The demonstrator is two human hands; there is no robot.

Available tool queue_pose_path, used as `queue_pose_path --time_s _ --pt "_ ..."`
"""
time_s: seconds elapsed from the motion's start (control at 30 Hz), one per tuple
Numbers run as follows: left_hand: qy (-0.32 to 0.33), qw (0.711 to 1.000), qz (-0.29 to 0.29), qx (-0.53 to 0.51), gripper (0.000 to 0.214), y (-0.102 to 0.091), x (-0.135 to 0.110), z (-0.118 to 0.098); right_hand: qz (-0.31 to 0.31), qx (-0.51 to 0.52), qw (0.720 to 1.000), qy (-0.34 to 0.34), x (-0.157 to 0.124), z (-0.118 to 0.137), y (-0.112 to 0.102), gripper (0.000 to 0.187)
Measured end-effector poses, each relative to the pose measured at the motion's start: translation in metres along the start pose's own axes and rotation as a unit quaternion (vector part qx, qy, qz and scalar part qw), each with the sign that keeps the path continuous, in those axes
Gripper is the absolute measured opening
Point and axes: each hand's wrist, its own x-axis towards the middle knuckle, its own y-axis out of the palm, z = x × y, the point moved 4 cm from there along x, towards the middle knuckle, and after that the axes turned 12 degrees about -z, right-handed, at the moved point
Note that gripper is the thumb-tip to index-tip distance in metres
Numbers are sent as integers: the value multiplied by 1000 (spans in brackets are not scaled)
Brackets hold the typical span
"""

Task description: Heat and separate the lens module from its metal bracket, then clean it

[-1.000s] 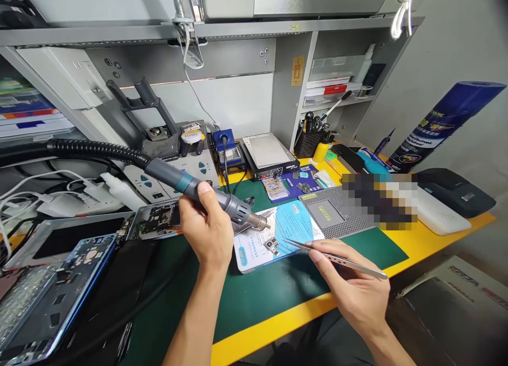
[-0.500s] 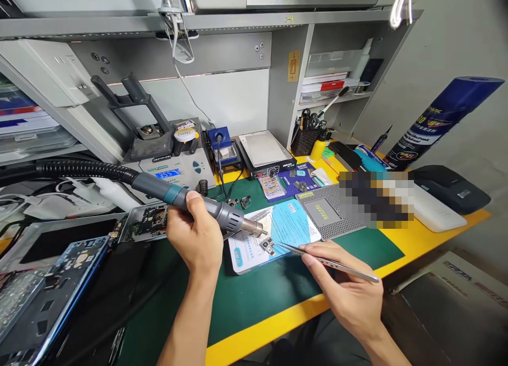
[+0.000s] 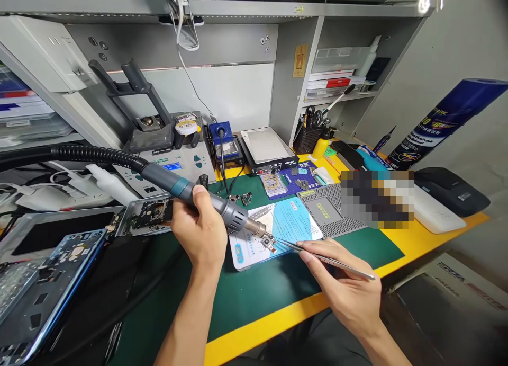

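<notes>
My left hand [image 3: 200, 231] is closed round the grey handle of a hot-air gun [image 3: 222, 211] with a teal band and a black ribbed hose running off to the left. Its metal nozzle points down at a small dark component [image 3: 269, 242] lying on a light blue and white card [image 3: 286, 225]. My right hand [image 3: 345, 289] pinches silver tweezers [image 3: 325, 259], whose tips reach the component from the right. Both hands hover over the green mat [image 3: 254, 292].
A rework station [image 3: 174, 162] with a lit display stands behind, beside a blue soldering stand [image 3: 223, 141] and a hot plate [image 3: 266, 150]. An opened phone [image 3: 146, 216] and other phone parts lie left. A grey stencil mat [image 3: 331, 213], a blue spray can [image 3: 444, 123] and a yellow table edge [image 3: 278, 315] are right and front.
The hot-air nozzle has come down closer to the small component, and the tweezer tips have moved left until they reach it. The view has shifted slightly.
</notes>
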Motion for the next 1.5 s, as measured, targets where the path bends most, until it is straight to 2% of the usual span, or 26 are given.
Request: queue_pose_path --time_s 0.93,1.37,1.5 --pt "1 1000 0 10 29 -1 -2 -4 37 6 999 -7 1 1 6 36" --pt "-5 1000 6 6 29 0 -2 -4 40 36 999 10 1 1 6 36" --pt "-2 1000 3 9 28 0 -2 -5 38 32 999 -10 1 1 6 39"
